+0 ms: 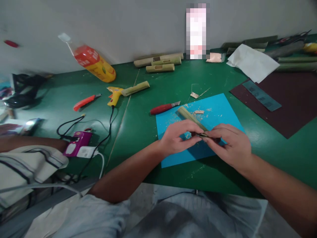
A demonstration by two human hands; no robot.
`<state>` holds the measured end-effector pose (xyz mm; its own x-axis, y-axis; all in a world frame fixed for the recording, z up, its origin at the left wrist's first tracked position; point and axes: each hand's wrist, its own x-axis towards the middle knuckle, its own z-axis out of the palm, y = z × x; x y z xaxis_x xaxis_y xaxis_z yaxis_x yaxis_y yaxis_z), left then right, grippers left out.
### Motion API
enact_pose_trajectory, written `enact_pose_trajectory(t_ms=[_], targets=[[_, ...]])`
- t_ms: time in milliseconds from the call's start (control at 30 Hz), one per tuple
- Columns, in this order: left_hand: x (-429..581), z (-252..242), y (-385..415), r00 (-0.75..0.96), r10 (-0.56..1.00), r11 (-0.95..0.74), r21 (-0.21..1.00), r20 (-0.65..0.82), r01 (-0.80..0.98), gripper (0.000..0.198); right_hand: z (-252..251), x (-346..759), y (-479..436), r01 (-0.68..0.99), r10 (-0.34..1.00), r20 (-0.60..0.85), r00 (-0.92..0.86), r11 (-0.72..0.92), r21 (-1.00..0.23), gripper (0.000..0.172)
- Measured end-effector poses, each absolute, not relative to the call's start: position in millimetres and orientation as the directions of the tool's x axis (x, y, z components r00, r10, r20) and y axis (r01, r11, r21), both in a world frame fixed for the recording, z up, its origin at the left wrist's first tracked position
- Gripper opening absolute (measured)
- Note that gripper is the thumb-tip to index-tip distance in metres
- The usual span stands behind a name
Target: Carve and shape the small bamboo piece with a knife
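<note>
My left hand (182, 136) and my right hand (230, 143) meet above a blue sheet (170, 160). Between their fingertips they pinch a small dark piece with a pale edge (203, 135), too small and covered to name surely. Just behind it a bamboo tube (189, 116) lies slanted on the sheet, its near end hidden by my fingers. Pale shavings and a little wood chip (198, 112) are scattered around the tube. A red-handled knife (163, 108) rests at the sheet's upper left edge, blade pointing right.
Left are a yellow glue gun (114, 96), an orange cutter (85, 102), a purple power strip (78, 142) with cables, and another person's arm (32, 143). Cut bamboo tubes (160, 67) and a tilted bottle (95, 64) stand along the wall. Right lies a dark board (289, 109).
</note>
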<state>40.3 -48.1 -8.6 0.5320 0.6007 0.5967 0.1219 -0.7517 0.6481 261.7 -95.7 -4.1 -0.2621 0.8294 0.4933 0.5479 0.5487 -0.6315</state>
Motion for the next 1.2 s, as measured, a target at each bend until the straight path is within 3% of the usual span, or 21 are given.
enact_pose_trajectory(t_ms=[300,433,533,667,767,867,1000,1200], targets=[[43.4,-7.4,-52.7,0.488,0.713,-0.614,0.785,0.504,0.087,0.012,-10.9,260.5,-93.2,0.487,0.83,0.489,-0.269,0.555,-0.674,0.01],[43.8,-11.9,-49.7,0.305,0.927,-0.244,0.969,0.221,0.04,0.011,-13.3,260.8,-91.3,0.637,0.866,0.434,-0.249,0.484,-0.6,0.021],[39.6,-16.2,-39.2,0.111,0.993,0.035,0.998,-0.029,-0.049,0.018,-13.2,262.8,-89.0,0.787,0.89,0.379,-0.252,0.416,-0.454,0.032],[31.0,-20.6,-24.5,-0.006,0.989,0.149,0.989,-0.149,-0.02,0.018,-12.8,265.0,-88.7,0.874,0.923,0.269,-0.275,0.357,-0.33,0.032],[27.3,-24.6,-19.3,-0.03,0.995,0.097,0.994,-0.095,0.049,0.017,-13.0,264.9,-91.0,0.885,0.935,0.222,-0.276,0.337,-0.321,0.029],[26.1,-28.0,-18.6,-0.048,0.994,-0.083,0.977,0.094,0.195,0.013,-14.0,263.8,-93.1,0.887,0.945,0.179,-0.272,0.318,-0.333,0.026],[24.7,-29.4,-18.5,0.045,0.947,-0.31,0.868,0.318,0.389,0.008,-14.5,262.1,-94.0,0.887,0.949,0.135,-0.285,0.314,-0.337,0.023],[18.1,-31.0,-11.8,0.154,0.899,-0.43,0.764,0.41,0.48,0.005,-13.1,260.0,-94.6,0.897,0.953,0.107,-0.282,0.302,-0.322,0.021]])
